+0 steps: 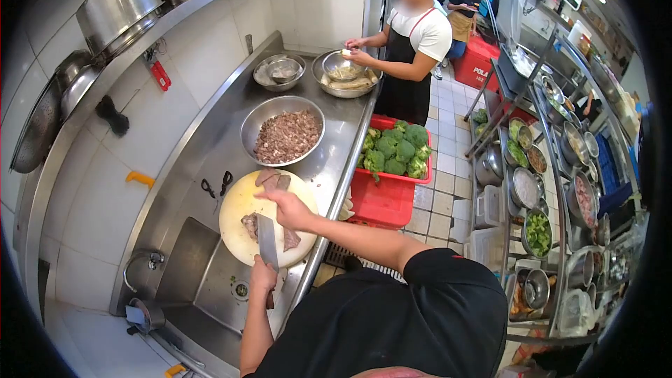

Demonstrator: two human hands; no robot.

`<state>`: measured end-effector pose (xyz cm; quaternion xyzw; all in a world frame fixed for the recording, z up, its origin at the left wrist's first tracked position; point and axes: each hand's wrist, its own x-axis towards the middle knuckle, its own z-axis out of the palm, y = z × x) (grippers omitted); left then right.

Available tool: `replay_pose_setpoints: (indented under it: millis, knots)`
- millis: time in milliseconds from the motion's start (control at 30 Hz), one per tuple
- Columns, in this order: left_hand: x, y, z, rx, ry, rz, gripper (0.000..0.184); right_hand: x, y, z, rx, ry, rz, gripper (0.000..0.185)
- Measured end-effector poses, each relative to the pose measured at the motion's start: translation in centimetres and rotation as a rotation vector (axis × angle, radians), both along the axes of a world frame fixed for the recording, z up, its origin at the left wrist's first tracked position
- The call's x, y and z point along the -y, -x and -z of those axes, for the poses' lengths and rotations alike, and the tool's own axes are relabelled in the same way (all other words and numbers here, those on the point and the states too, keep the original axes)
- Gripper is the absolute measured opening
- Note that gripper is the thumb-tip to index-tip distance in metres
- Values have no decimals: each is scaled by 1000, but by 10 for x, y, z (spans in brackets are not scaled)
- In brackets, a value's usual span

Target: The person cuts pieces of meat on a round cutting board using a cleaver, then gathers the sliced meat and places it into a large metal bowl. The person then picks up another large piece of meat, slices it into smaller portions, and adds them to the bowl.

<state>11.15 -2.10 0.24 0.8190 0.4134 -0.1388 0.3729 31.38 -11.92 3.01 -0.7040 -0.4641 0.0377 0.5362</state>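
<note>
My left hand (262, 275) is closed around the handle of a cleaver (267, 239). Its broad blade lies over a round, pale cutting board (234, 227). Beside the blade is a small heap of cut meat (250, 222). My right hand (292, 211) reaches across the board, fingers stretched out, next to larger meat pieces (271, 180); whether it touches them I cannot tell. Under that wrist lies another strip of meat (290, 239). Just beyond the board stands a steel bowl (250, 120) filled with chopped meat (288, 136).
The board sits partly over a steel sink (224, 287). Black-handled scissors (217, 184) lie beside it. A red crate (395, 176) of broccoli (399, 147) stands by the counter's right edge. A co-worker (416, 38) works over bowls (348, 77) at the far end; shelving (514, 196) stands right.
</note>
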Motion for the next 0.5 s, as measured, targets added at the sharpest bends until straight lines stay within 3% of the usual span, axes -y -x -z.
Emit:
replay_pose_setpoints:
  millis: [100,133,200,233,300,367,433,467,500]
  knots:
    - [4,-1,-8,16,-72,89,35,-9,-9,-88,153,-330,-5,64]
    - [-2,2,11,53,-155,137,34,-14,-17,-104,258,-394,22,65]
    - [-18,11,66,125,-319,231,32,-29,-47,-113,340,-439,16,64]
    - [-18,11,62,115,-305,220,32,-39,-68,-106,318,-421,-15,63]
    - [-8,8,37,91,-267,199,32,-57,-101,-97,463,-147,326,51]
    - [8,1,-6,7,-143,109,32,-83,-132,-31,82,407,487,45]
    - [9,-2,-13,-16,-86,58,32,-72,-137,-21,108,639,434,39]
    - [4,3,3,-4,-101,63,32,-54,-130,-10,327,603,310,37]
    - [-4,10,26,7,-113,67,32,-57,-130,17,150,585,205,37]
